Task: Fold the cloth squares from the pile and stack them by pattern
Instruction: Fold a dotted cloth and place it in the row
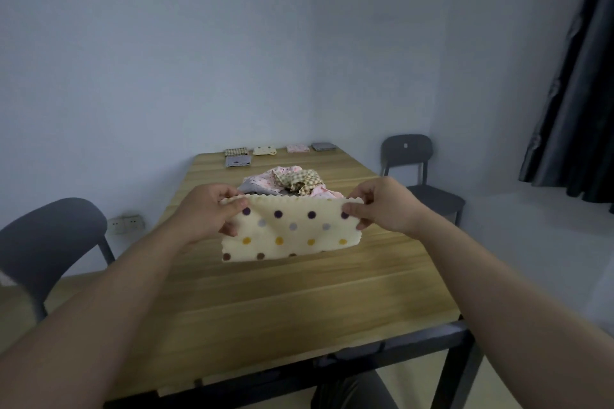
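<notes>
A cream cloth with purple, grey and yellow dots (289,232) hangs above the wooden table (299,302), folded in half. My left hand (209,212) pinches its top left corner and my right hand (382,204) pinches its top right corner. Behind it lies the loose pile of cloth squares (292,183), pink, checked and grey. At the table's far edge lie folded stacks: a checked stack (236,152), a cream dotted stack (265,150), a pink stack (298,148), a grey stack (323,146) and a lilac-grey stack (238,161).
A grey chair (50,242) stands at the table's left side and a dark chair (418,169) at its right. A dark curtain (578,93) hangs at the far right. Wall sockets (126,224) sit low on the left wall.
</notes>
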{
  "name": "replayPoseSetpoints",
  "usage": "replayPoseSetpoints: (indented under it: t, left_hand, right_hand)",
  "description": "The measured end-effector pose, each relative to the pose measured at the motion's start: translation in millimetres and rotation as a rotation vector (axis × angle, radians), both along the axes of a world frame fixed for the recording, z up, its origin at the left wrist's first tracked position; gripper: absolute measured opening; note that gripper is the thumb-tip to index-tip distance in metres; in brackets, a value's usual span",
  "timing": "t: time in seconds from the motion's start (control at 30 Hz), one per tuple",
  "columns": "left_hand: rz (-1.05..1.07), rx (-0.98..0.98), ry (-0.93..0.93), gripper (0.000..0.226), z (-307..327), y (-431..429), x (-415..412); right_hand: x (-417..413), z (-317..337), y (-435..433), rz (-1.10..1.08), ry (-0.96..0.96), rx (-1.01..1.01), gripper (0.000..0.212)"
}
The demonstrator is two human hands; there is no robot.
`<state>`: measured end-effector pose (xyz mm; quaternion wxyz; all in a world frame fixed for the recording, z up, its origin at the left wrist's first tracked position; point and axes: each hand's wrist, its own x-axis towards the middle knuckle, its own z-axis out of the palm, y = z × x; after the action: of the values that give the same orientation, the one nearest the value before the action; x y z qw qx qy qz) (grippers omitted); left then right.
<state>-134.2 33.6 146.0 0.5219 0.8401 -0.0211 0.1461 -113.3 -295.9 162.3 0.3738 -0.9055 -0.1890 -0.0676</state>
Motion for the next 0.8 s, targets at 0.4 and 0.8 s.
replayPoseSetpoints:
  t: [0.4,0.8]
  left_hand:
    - [-0.174,-0.038,0.213,0.018,-4,10,-2]
    - [0.092,0.495,-0.055,0.013,-15,7,30]
  right_hand:
    - [6,1,-16,0.087,0.093,-0.104,0.007]
    - [43,-32,18,-0.103,-0.118,-0.098,0.008]
